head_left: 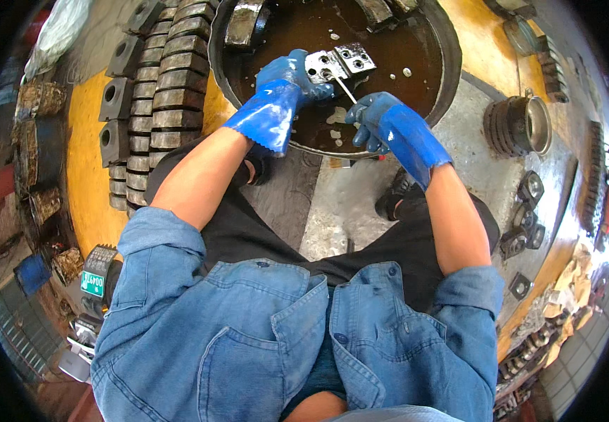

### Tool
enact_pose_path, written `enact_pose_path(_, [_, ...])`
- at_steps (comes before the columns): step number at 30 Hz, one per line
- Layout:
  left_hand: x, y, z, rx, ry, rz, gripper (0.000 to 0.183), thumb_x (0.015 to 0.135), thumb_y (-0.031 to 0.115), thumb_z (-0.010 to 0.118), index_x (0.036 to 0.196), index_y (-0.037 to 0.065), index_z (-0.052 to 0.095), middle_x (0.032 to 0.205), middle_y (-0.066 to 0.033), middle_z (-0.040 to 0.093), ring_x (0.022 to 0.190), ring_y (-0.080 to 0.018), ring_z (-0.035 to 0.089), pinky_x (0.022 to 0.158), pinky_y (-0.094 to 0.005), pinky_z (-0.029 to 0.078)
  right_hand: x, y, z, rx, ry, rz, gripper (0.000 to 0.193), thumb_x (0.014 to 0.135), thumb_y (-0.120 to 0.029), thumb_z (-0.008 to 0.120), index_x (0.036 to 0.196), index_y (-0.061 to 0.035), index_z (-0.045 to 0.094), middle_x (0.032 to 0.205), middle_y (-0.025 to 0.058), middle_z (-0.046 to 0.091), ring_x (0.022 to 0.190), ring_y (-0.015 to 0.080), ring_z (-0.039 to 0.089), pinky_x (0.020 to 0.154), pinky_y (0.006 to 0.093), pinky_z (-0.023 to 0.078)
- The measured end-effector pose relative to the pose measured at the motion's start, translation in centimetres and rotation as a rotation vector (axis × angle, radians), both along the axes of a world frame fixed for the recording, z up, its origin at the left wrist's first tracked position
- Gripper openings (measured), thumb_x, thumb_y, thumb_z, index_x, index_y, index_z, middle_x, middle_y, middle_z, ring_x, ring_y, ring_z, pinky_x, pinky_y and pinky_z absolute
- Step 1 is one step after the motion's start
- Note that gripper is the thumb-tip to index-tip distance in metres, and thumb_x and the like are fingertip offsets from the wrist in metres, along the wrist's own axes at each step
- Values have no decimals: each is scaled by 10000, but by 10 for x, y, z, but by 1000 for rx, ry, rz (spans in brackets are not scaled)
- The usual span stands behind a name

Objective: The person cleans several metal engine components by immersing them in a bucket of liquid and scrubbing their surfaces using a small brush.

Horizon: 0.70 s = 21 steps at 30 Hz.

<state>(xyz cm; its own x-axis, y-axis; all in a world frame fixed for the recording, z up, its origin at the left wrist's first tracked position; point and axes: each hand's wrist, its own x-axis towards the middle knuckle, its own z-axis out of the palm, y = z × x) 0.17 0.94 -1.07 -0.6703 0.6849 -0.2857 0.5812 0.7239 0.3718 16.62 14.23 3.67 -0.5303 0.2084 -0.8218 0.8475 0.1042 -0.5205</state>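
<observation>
Both my hands wear blue rubber gloves. My left hand (287, 76) is closed on the left end of a shiny metal block (355, 59) with several round holes and a line across its middle; I cannot tell whether it is one piece or two side by side. My right hand (382, 121) pinches a thin, pale rod (346, 89), whose far tip meets the block at one of the near holes. Whether that tip is a brush is too small to tell. Beneath them lies a round metal basin (452, 67) of dark brown liquid with patches of foam.
Curved metal pieces (244, 25) stand in the basin's far side. To the left are stacked rows of ribbed metal segments (180, 91) and blocks with holes (114, 143). On the right sit a ringed metal cylinder (512, 126) and several small metal parts (530, 188).
</observation>
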Motion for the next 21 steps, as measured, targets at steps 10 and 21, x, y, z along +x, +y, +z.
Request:
enact_pose_path(10, [-14, 10, 2, -113, -67, 9, 878, 712, 624, 865, 1402, 153, 593, 1264, -178, 717, 1180, -371, 686, 983, -474, 557, -2, 26, 0, -159, 86, -125, 232, 1010, -178, 552, 1106, -81, 740, 726, 150, 739, 472, 194, 619, 423, 366, 491])
enact_pose_path(21, [-6, 6, 2, 0, 35, -70, 730, 722, 531, 893, 1289, 126, 675, 1162, -194, 750, 1115, -369, 713, 951, -452, 557, 27, 4, -36, 17, 314, -31, 224, 1000, -194, 591, 1097, -60, 742, 741, 150, 746, 444, 197, 607, 432, 350, 494])
